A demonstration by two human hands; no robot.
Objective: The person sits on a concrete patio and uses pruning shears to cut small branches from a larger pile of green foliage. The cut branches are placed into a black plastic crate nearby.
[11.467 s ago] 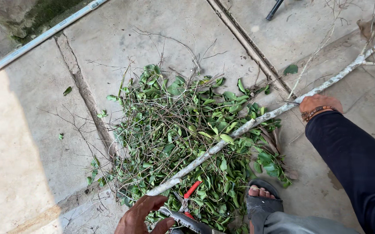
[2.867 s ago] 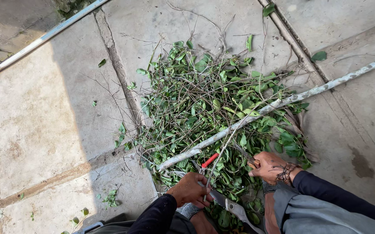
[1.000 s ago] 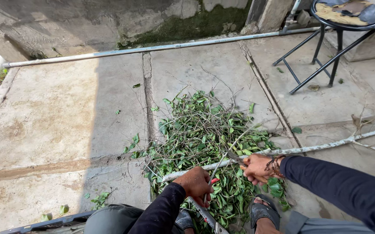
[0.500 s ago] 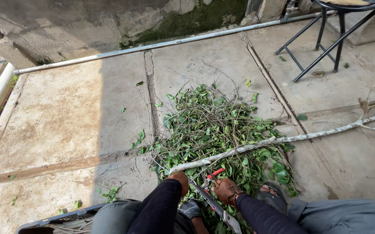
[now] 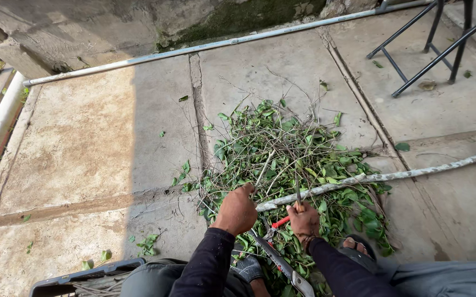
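Concrete slab floor (image 5: pixel 84 143) lying under everything, grey pipe (image 5: pixel 194 48) running along far wall. Pile of cut green leafy twigs (image 5: pixel 287 159) spreading across slab centre. Long pale branch (image 5: pixel 381 177) lying over pile, reaching off right edge, near end sitting between hands. Black metal stand legs (image 5: pixel 414 52) standing at top right. Left hand (image 5: pixel 238 209) curling closed around thin twig at pile's near edge. Right hand (image 5: pixel 304 219) gripping small upright twig beside branch end. Red-handled shears (image 5: pixel 279 258) lying below hands, unheld.
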